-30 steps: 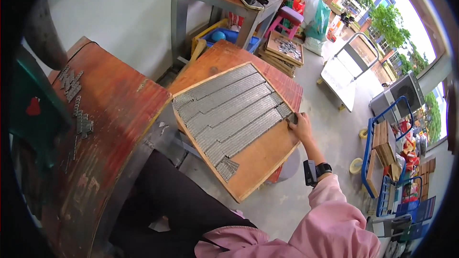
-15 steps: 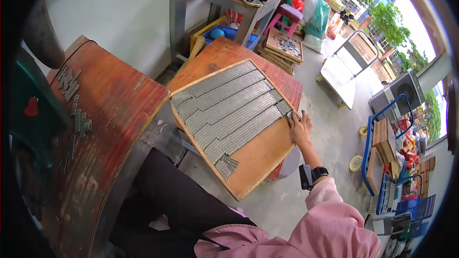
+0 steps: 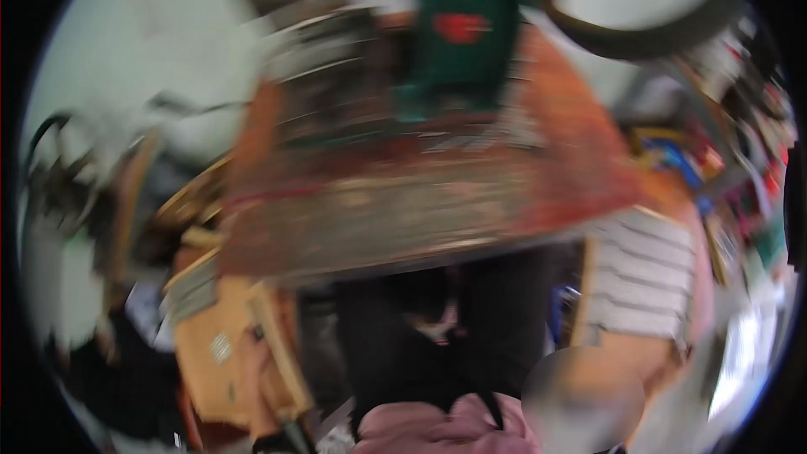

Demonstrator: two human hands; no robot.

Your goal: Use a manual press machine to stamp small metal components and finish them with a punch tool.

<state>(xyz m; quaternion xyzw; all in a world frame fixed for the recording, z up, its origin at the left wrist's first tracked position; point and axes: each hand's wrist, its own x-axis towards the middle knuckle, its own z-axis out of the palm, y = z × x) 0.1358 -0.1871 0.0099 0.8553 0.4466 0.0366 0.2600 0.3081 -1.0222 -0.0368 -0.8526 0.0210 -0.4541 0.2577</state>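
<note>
The whole view is smeared by motion. My left hand (image 3: 261, 382) reaches up from the lower left, over a shallow wooden tray (image 3: 210, 387) with a grey patch of small metal pieces (image 3: 192, 290) in its far corner. A small dark spot shows at that hand's fingertips; whether it is held I cannot make out. On the right, a second wooden tray (image 3: 618, 349) carries rows of grey metal pieces (image 3: 643, 273). My right hand (image 3: 672, 366) is a blurred shape by this tray's right edge, its fingers indistinct.
Ahead stands a worn red-brown wooden bench (image 3: 403, 219) bearing a green machine (image 3: 462, 34) with a dark curved ring (image 3: 639, 42). Grey metal pieces (image 3: 496, 134) lie beside the machine. A pale round blurred shape (image 3: 580, 403) is at lower right. A blue bin (image 3: 677, 164) sits far right.
My view has swung left, bringing the green machine to the middle and the filled tray to the right. My left hand and another tray have come into view.
</note>
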